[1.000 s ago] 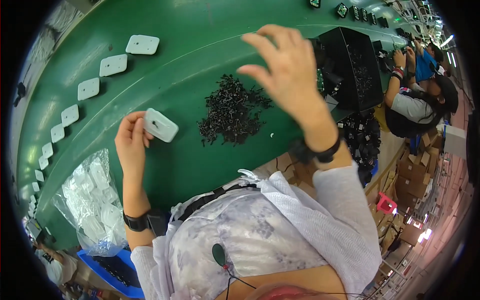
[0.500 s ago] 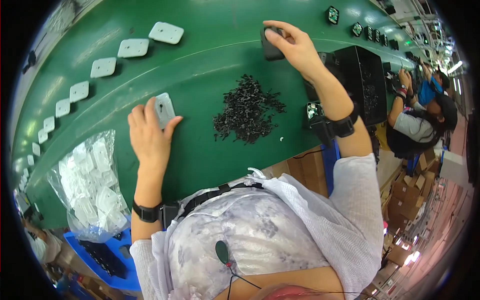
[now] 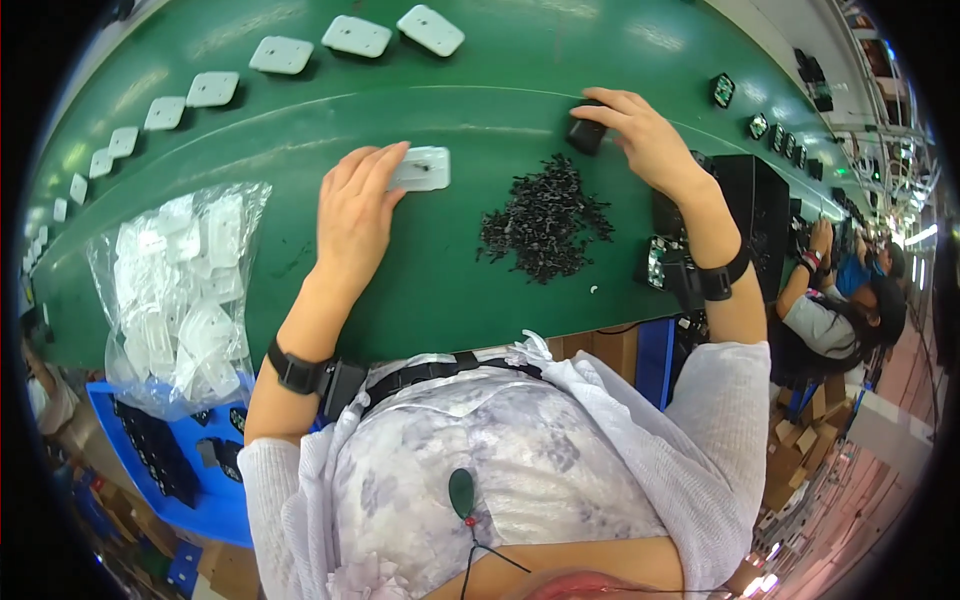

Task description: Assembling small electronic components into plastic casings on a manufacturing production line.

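Presently Gripped on Both Sides: Handling Risks

The left hand (image 3: 355, 215) grasps a white cover (image 3: 428, 169) in the upper part of the frame, left of centre. Its fingers bend over the cover's left end, and the cover's face, with small dark marks near the middle, is turned upward. Whether the cover rests on the green work surface (image 3: 430, 290) or is slightly raised cannot be told.

The right hand (image 3: 650, 140) grasps a black casing (image 3: 586, 135) in the upper part of the frame, right of centre. Fingers and thumb close across its upper end; contact on the far side is hidden.

A pile of small black pieces (image 3: 548, 225) lies loose at centre, just below the casing and to the lower right of the cover. A row of white covers (image 3: 357, 36) curves across the upper left.

Possible faults:
1. Scattered pieces. A low sweep of the right hand or the casing could drag through the near edge of the pile.
2. Dropped cover. The hold is at one end only; a knock on the free right end could twist it out of the fingers.
3. Disturbed circuit board. The right wristband (image 3: 722, 280) sits close beside an exposed board (image 3: 656, 262) at right; pulling the forearm back carelessly could catch it.
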### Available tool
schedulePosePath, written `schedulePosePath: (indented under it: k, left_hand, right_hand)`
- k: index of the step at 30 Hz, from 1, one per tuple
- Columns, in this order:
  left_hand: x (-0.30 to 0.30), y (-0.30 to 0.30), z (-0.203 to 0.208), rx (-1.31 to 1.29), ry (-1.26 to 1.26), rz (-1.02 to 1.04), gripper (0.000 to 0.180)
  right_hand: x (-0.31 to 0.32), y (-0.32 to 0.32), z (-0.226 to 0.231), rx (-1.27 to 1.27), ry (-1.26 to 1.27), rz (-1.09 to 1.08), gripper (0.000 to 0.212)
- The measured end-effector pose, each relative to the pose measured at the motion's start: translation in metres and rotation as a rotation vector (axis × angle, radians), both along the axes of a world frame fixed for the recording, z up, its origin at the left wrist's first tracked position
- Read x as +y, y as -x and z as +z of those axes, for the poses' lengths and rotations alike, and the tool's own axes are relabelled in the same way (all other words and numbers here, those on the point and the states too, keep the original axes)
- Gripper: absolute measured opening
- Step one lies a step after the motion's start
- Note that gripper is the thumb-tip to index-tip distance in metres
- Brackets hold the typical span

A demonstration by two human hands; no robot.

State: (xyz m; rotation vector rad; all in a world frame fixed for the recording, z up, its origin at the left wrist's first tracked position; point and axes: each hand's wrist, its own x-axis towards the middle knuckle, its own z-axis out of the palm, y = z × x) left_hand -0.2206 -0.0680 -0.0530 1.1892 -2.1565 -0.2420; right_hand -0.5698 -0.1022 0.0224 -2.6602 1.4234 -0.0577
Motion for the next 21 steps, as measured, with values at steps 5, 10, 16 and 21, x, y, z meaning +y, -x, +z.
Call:
schedulePosePath:
  k: [5,10,16,21]
  left_hand:
    - [-0.007,0.014,-0.008,0.048,0.028,-0.023,0.048]
    - [-0.006,0.008,-0.014,0.215,-0.037,-0.011,0.049]
    - [-0.003,0.003,-0.009,0.488,-0.25,-0.031,0.048]
    - [-0.003,-0.001,-0.015,0.301,-0.178,-0.061,0.047]
  right_hand:
    - [-0.003,-0.002,-0.004,-0.184,0.095,-0.157,0.046]
    - [0.015,-0.102,0.003,-0.446,0.111,-0.053,0.037]
    - [0.017,-0.149,-0.026,-0.347,0.17,0.084,0.034]
    - [0.015,-0.156,-0.029,-0.27,0.135,0.114,0.035]
